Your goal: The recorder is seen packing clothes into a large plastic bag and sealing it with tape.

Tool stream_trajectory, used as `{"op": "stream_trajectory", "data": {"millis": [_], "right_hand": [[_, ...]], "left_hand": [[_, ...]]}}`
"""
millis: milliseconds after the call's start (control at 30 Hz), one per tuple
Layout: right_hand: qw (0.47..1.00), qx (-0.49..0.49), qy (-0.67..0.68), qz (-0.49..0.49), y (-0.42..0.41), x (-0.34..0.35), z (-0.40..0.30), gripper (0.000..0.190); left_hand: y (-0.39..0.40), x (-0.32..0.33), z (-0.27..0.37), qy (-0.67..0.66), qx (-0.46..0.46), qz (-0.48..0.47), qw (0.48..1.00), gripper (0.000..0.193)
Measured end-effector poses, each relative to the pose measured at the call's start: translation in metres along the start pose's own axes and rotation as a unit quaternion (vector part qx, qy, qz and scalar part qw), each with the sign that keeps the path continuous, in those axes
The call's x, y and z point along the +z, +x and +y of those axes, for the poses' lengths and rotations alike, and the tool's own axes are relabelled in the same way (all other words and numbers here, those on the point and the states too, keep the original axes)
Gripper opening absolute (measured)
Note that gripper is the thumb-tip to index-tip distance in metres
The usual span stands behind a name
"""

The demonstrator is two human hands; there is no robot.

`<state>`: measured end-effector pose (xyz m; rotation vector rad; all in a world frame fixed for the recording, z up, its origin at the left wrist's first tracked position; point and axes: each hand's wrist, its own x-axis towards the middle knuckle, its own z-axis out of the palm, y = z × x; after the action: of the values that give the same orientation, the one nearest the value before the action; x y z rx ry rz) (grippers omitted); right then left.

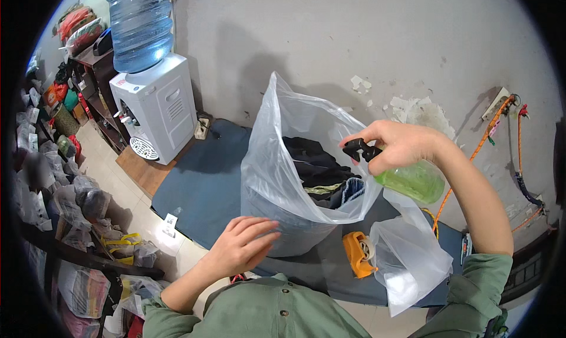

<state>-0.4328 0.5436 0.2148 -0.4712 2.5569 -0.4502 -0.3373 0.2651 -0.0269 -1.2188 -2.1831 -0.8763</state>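
Note:
A large clear plastic bag (pixel 292 201) stands with its mouth wide, holding folded dark clothes (pixel 316 165) and a piece of blue denim (pixel 353 190). My right hand (pixel 398 143) grips a spray bottle (pixel 413 181) with a black trigger head and green liquid, tilted over the bag's right rim, its nozzle pointing left. My left hand (pixel 250 243) is at the bag's lower left side, fingers together and slightly bent, holding nothing; whether it touches the plastic is unclear.
An orange tape dispenser (pixel 357 255) and another plastic bag (pixel 409 254) lie at the right on the blue-grey covered table (pixel 208 183). A water dispenser (pixel 154 108) stands at the back left. Wrapped goods (pixel 84 196) fill the far left. Orange cords (pixel 479 148) hang along the wall.

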Motion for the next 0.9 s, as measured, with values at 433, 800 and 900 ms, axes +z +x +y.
{"op": "stream_trajectory", "data": {"millis": [433,800,900], "right_hand": [[0.996,-0.077,0.007,-0.038,-0.026,-0.002,0.034,0.05],[0.798,-0.26,0.347,0.418,0.049,0.025,0.225,0.029],[0.775,-0.083,0.268,0.566,0.112,0.116,0.309,0.034]], "left_hand": [[-0.012,0.076,0.033,0.039,-0.179,0.155,0.971,0.047],[-0.021,0.132,0.049,0.124,-0.267,0.204,0.934,0.073],[-0.016,0.123,0.042,0.114,-0.28,0.186,0.935,0.073]]}}
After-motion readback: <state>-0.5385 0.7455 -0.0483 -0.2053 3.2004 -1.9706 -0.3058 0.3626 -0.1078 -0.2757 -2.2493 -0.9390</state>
